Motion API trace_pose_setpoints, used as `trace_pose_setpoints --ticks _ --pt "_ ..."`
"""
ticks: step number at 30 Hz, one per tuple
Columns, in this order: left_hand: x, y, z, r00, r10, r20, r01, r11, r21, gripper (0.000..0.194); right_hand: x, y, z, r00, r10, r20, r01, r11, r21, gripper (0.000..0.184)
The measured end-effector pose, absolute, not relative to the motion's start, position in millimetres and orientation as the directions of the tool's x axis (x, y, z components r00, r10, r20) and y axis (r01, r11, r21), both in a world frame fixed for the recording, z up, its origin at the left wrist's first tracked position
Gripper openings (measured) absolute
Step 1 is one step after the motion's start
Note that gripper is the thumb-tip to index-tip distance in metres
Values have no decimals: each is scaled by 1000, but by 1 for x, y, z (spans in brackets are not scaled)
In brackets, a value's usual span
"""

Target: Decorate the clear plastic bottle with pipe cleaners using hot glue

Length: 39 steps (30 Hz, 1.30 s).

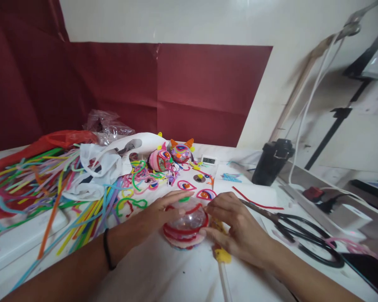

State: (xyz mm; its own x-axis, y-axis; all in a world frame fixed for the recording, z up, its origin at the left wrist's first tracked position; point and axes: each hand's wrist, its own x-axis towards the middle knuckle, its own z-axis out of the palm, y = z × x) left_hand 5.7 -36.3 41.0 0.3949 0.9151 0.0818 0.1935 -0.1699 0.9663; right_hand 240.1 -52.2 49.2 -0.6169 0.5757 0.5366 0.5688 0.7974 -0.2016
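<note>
A wide white table [145,274] fills the low part of the view, and behind it a big dark red paper sheet [201,84] with fold lines covers part of the white wall [176,21]. Near the front of the table is a round, clear plastic ball with fuzzy red and pink bands [189,220]. The left hand [166,209], with a thin black band [106,247] on its wrist, is curled over the top left of the ball and holds it. The right hand [239,226] has its thumb and fingers closed on the ball's right edge. Partly under that hand is a yellow tool with a clear stick [223,256]. Just behind the ball lie two flat, eye-shaped pieces with orange middles [186,186]. Farther back sit two bright, striped balls [181,153], side by side, near a little white box with a screen [208,160]. On the left is a big messy pile of fuzzy sticks in many colours [56,163], near a crinkly clear plastic bag [111,130]. On the right are long scissors with black handles [271,215], and a tall black bottle [271,165] stands behind them. A brown metal arm [302,84] slants up beside the wall.
</note>
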Motion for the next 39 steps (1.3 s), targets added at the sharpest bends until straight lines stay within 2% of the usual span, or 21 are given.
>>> trace_pose_setpoints --ticks 7,12,18,28,35,39 --pt "3 -41 39 426 904 30 182 -119 976 61 240 -52 48 -605 566 561 560 803 -207 38" --pt "-4 -37 35 463 886 -3 127 -63 990 54 240 -52 46 -596 570 565 565 798 -210 37" --pt "-9 -32 30 534 845 20 33 -44 998 51 241 -52 45 -594 550 588 542 813 -213 32" --pt "-13 -31 32 569 821 54 5 -68 998 48 242 -54 44 -579 552 600 540 811 -224 23" --pt "-10 -30 30 586 809 32 -151 71 986 45 241 -54 44 -579 553 599 536 812 -231 24" --pt "-12 -27 27 618 786 31 -142 73 987 48 242 -53 43 -578 531 619 517 826 -225 24"
